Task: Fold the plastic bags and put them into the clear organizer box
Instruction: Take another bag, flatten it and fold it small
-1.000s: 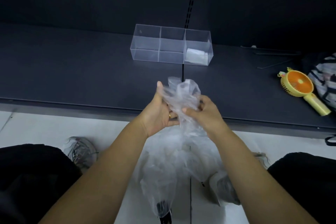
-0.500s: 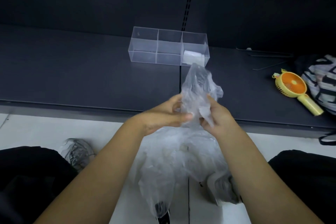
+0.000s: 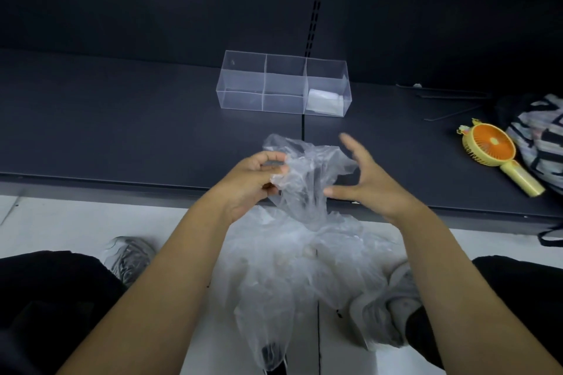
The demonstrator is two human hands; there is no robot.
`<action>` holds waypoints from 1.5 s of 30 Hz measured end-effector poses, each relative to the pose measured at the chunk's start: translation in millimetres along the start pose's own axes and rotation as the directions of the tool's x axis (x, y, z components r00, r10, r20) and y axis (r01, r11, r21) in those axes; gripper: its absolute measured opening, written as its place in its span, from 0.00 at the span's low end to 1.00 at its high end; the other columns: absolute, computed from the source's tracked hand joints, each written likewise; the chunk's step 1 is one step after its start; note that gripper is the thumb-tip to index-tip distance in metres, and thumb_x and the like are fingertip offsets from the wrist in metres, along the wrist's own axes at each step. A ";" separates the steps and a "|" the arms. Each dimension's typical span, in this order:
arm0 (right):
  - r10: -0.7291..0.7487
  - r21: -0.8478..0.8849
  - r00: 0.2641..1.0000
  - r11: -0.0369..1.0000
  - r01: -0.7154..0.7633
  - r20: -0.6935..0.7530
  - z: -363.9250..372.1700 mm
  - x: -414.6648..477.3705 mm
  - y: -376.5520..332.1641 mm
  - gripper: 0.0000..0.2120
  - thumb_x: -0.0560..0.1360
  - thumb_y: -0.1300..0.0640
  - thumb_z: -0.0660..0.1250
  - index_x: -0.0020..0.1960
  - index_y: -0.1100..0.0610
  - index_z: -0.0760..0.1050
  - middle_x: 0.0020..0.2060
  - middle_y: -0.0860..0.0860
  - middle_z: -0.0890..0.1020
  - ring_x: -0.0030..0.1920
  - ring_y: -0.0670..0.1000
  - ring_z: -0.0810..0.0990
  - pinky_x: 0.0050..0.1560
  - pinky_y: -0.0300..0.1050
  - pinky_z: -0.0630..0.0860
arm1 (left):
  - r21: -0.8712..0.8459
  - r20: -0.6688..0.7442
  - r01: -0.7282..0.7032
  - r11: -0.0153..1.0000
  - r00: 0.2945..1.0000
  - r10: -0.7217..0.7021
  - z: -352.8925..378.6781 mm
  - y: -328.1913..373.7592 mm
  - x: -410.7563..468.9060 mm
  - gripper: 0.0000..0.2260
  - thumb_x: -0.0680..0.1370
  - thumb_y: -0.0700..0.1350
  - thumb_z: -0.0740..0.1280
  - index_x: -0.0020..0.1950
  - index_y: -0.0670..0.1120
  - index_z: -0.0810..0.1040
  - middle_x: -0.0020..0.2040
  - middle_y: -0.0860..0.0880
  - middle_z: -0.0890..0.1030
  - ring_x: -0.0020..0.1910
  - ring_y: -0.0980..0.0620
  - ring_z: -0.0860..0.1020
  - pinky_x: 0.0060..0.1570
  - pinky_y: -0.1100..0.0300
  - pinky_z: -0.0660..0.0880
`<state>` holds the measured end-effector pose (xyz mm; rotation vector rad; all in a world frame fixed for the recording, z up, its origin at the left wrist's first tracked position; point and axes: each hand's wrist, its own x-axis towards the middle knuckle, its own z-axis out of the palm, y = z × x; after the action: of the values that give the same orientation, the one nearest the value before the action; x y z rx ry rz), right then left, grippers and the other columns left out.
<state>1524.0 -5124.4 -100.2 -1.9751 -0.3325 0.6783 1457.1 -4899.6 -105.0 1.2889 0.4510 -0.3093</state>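
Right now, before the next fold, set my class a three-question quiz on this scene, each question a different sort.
1. True or false: both grips hold the plastic bag.
2. Which compartment of the clear organizer box holds a folded bag: A left, B middle, C right?
3. A yellow ____ lies on the shelf.
Key: 1 false: only the left grip pinches it, the right grip is open. 2 C. 3 fan.
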 end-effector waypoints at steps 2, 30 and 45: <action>-0.051 -0.095 0.991 0.995 0.039 -0.122 6.2 11.1 -4.3 0.24 0.69 0.56 0.76 0.63 0.50 0.75 0.63 0.45 0.75 0.61 0.43 0.74 0.57 0.34 0.69 | 0.016 0.045 0.032 0.999 0.998 -0.033 -2.3 2.2 -2.8 0.11 0.77 0.38 0.68 0.59 0.46 0.78 0.53 0.46 0.79 0.51 0.47 0.76 0.59 0.50 0.73; 0.212 0.193 0.976 0.957 -0.216 0.041 -80.1 84.8 21.5 0.03 0.76 0.60 0.68 0.44 0.58 0.79 0.32 0.49 0.79 0.34 0.46 0.73 0.43 0.36 0.74 | 0.383 -0.390 -0.016 0.924 0.904 0.177 -79.5 51.0 95.3 0.08 0.77 0.47 0.70 0.39 0.46 0.81 0.39 0.47 0.82 0.38 0.53 0.78 0.49 0.59 0.76; 0.377 0.632 0.866 0.769 -0.095 -0.329 -71.9 139.3 58.6 0.10 0.79 0.64 0.62 0.59 0.60 0.77 0.46 0.54 0.82 0.46 0.50 0.83 0.51 0.42 0.79 | 0.097 -0.531 0.130 0.987 0.845 -0.060 -100.5 7.2 139.4 0.08 0.78 0.44 0.69 0.40 0.45 0.76 0.38 0.47 0.77 0.33 0.52 0.76 0.32 0.62 0.77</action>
<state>1675.7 -5135.2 -170.1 -1.4912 0.3972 0.3987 1567.2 -4796.7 -187.8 1.4799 0.9809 -0.0580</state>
